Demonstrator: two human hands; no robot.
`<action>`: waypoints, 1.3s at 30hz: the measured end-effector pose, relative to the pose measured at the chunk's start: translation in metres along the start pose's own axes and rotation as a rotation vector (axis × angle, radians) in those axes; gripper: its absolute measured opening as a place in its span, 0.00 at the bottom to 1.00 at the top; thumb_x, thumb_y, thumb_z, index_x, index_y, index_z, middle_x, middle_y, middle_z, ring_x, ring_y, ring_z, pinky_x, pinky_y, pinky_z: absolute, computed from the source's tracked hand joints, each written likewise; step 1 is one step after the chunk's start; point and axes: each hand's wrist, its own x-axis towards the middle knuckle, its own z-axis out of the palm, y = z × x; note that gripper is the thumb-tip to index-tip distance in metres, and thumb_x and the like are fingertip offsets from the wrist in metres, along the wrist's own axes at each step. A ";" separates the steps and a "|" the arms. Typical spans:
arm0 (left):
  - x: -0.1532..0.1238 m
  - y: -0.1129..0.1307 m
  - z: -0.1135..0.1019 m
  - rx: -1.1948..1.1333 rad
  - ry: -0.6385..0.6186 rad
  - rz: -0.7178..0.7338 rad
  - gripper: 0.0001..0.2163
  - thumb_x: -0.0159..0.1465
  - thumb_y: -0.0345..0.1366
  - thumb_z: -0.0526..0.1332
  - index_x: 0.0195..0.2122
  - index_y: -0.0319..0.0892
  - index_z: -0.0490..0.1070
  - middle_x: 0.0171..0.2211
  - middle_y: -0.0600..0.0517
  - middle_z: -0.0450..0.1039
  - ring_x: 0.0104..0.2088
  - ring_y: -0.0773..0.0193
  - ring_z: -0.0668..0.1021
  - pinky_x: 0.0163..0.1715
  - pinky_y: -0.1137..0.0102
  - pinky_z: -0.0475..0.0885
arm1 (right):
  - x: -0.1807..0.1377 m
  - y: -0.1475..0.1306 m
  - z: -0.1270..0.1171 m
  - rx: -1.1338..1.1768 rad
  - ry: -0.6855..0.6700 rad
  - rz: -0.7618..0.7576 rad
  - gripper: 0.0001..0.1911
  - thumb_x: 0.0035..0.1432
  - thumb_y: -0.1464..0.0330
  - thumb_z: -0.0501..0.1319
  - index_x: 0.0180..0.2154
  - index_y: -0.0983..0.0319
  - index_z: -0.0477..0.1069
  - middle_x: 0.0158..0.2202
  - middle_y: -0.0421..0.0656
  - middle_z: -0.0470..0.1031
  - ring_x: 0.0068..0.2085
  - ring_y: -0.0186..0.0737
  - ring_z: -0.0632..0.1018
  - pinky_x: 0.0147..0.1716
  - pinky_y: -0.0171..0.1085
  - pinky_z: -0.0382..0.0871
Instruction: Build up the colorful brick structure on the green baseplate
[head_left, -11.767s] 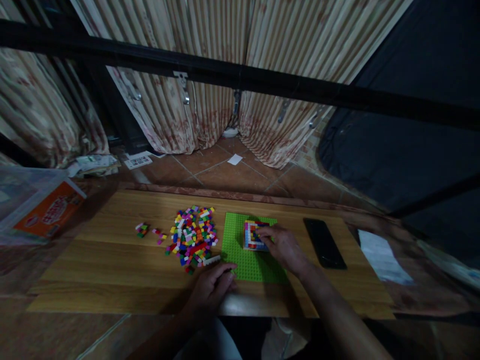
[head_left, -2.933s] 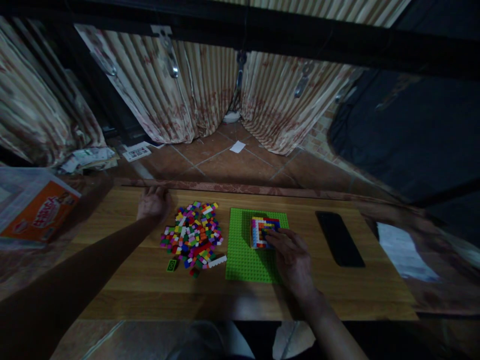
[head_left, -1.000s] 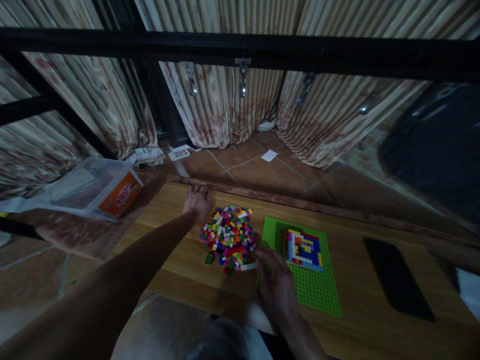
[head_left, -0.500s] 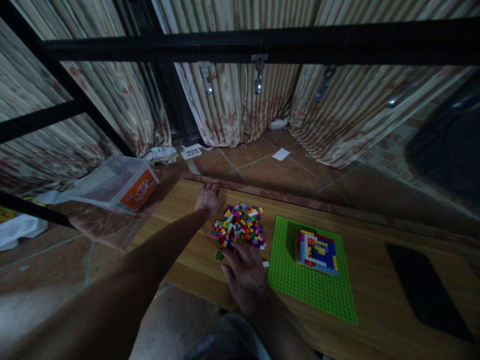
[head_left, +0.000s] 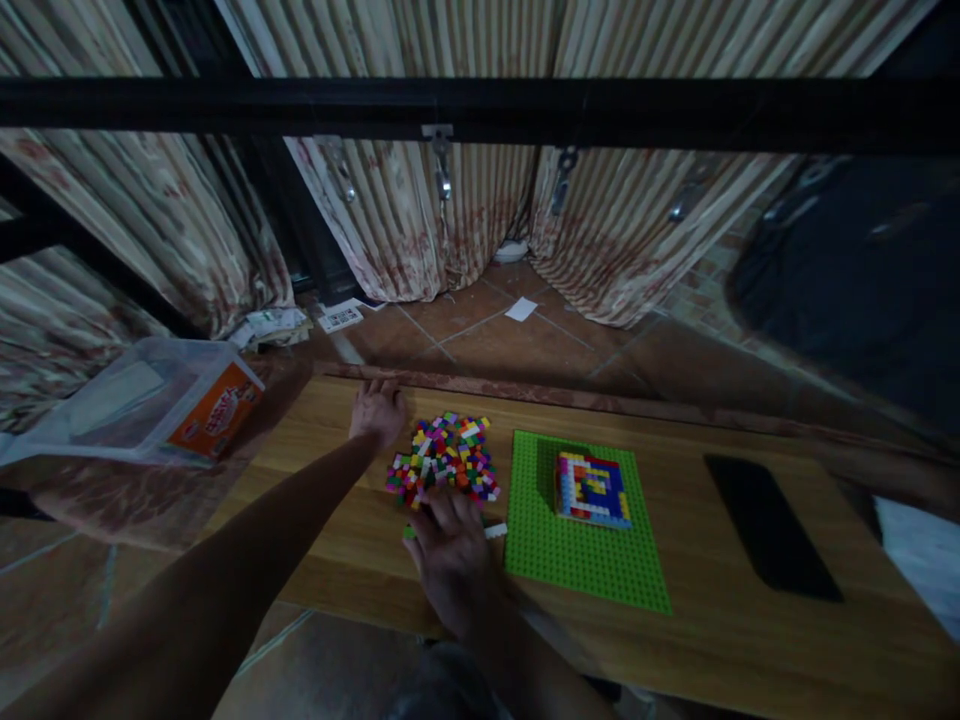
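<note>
My left hand [head_left: 377, 412] lies on the wooden table near its far edge, fingers stretched out and nothing in them, left of a heap of small multicoloured building bricks [head_left: 454, 455]. My right hand [head_left: 454, 560] is at the near side of the heap, its bent fingers touching the bricks and its thumb apart. A white brick [head_left: 496, 530] lies just right of its fingers. A green piece [head_left: 409, 532] is partly covered by its thumb. Further right, a green baseplate [head_left: 585, 575] carries a block-shaped brick build [head_left: 594, 490] in blue, red, white and yellow.
A dark flat phone-like object [head_left: 772, 525] lies on the table [head_left: 697, 610] to the right. On the floor at left stands a clear plastic bin [head_left: 150, 390] with an orange label. A black metal bar [head_left: 480, 110] runs across before striped curtains [head_left: 390, 220].
The view has turned, so the scene sits further left. My right hand has shifted slightly at the heap, covering more of the green piece and showing more of the white brick. My left hand stays put.
</note>
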 end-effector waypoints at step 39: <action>-0.003 0.007 -0.006 0.026 -0.049 -0.033 0.15 0.66 0.35 0.51 0.49 0.39 0.70 0.51 0.42 0.72 0.54 0.49 0.70 0.56 0.57 0.64 | 0.006 0.056 -0.039 -0.060 0.044 0.189 0.08 0.63 0.70 0.59 0.36 0.57 0.79 0.51 0.46 0.71 0.50 0.48 0.68 0.48 0.46 0.63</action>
